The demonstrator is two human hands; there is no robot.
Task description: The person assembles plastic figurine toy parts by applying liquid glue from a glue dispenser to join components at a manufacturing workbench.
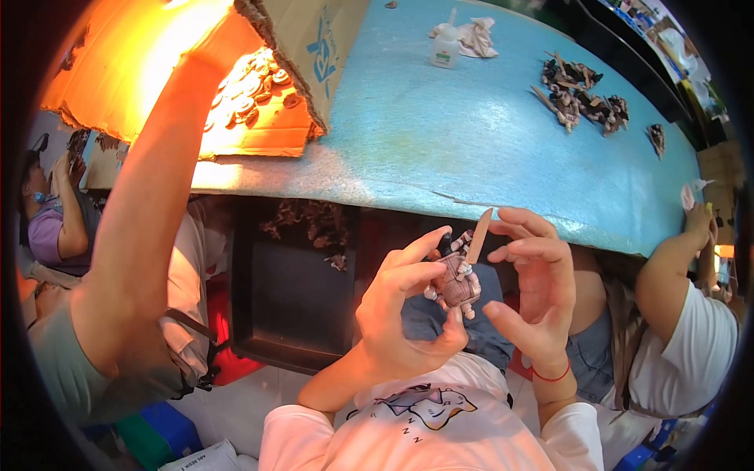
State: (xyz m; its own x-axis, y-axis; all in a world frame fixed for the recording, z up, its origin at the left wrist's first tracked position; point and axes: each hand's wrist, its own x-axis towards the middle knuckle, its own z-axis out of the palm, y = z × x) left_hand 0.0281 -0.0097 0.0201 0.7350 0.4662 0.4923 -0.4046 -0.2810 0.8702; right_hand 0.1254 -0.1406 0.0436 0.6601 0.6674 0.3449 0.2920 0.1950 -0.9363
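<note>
In the lower middle of the frame, two hands hold a small brown toy figure (pixel 455 282). The left hand (pixel 400 314) curls around the figure from the left, with the thumb below it and the fingers on its side and top. The right hand (pixel 534 290) is on the right side of the figure. Its top fingers pinch a thin flat stick (pixel 478 235) that points up and touches the top of the figure. The other right fingers are spread open. A red band (pixel 552 377) sits on the right wrist.

Above the hands is a long blue table (pixel 471 133). A small white bottle (pixel 444 47) stands near the top middle, just beside a crumpled cloth (pixel 477 37). A pile of dark figures (pixel 581 98) lies at the upper right.

At the upper left, another person's arm (pixel 141 212) reaches into a cardboard box (pixel 259 94) full of small pieces. A black tray (pixel 290 298) sits below the table, left of the hands. Another person in a white shirt (pixel 683 361) sits at the right.
</note>
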